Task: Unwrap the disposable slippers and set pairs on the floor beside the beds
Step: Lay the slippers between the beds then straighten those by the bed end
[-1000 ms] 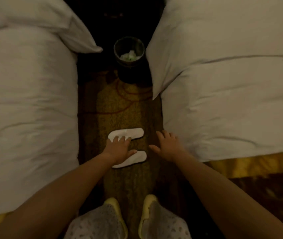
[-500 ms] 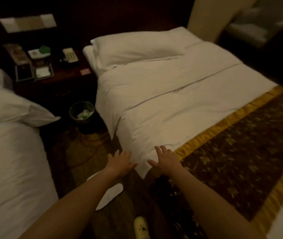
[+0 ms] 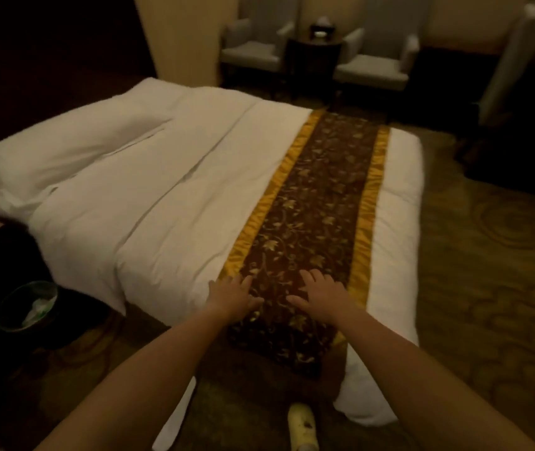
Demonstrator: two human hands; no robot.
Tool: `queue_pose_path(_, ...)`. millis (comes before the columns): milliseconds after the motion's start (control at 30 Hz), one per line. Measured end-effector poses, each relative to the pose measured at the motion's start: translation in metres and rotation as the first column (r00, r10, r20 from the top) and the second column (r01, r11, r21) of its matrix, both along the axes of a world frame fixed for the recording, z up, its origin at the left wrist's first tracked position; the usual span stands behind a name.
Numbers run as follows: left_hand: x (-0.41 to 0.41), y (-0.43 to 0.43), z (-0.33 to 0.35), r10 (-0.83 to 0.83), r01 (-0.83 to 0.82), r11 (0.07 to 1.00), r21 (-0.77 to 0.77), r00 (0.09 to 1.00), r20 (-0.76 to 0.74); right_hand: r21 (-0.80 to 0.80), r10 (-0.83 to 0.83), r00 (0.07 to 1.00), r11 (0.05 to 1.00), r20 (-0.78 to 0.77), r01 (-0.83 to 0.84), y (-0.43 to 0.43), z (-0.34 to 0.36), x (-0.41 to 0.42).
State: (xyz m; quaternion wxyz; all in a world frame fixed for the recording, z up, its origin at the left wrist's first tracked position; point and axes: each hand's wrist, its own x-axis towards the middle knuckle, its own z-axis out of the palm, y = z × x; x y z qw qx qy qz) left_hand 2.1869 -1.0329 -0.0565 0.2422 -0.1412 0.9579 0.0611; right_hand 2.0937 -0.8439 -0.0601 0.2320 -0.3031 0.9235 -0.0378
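My left hand (image 3: 233,297) and my right hand (image 3: 321,296) are stretched out side by side, fingers apart and empty. Both hover over the near edge of a white bed (image 3: 162,196), at its brown and gold runner (image 3: 308,222). Part of one white disposable slipper (image 3: 175,421) shows on the carpet below my left forearm; the rest of it is hidden by the arm. No other slipper is in view.
A round bin (image 3: 26,307) with crumpled wrapping stands on the floor left of the bed. A pillow (image 3: 64,151) lies at the bed's head. Two armchairs (image 3: 253,50) and a small table (image 3: 315,43) stand at the back. My yellow shoe (image 3: 302,428) is on the carpet.
My view has swung up and to the right, from the aisle with the slipper pair to the right bed. Both hands have left the slippers and now hang over the bed runner.
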Motion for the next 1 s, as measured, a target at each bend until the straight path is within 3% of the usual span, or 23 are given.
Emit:
queue_pose_path(233, -0.071, 0.134, 0.011, -0.313, 0.313, 0.95, 0.023, 0.95, -0.011, -0.042, -0.31, 0.95, 0.95, -0.015, 0.31, 0.161, 0.012, -0.022)
queue_pose_path(500, -0.168, 0.31, 0.001, -0.515, 0.515, 0.857, -0.019, 0.857, 0.014, -0.007, -0.524, 0.852, 0.852, 0.004, 0.524, 0.339, 0.007, -0.073)
queue_pose_path(733, -0.253, 0.45, -0.003, -0.519, 0.52, 0.853, 0.045, 0.854, -0.032, -0.014, -0.603, 0.797, 0.797, 0.028, 0.603, 0.48, 0.013, -0.157)
queue_pose_path(1000, -0.36, 0.528, -0.003, -0.557, 0.554, 0.824, 0.116, 0.83, -0.007, -0.001, -0.625, 0.779, 0.78, 0.06, 0.626, 0.564, -0.004, -0.251)
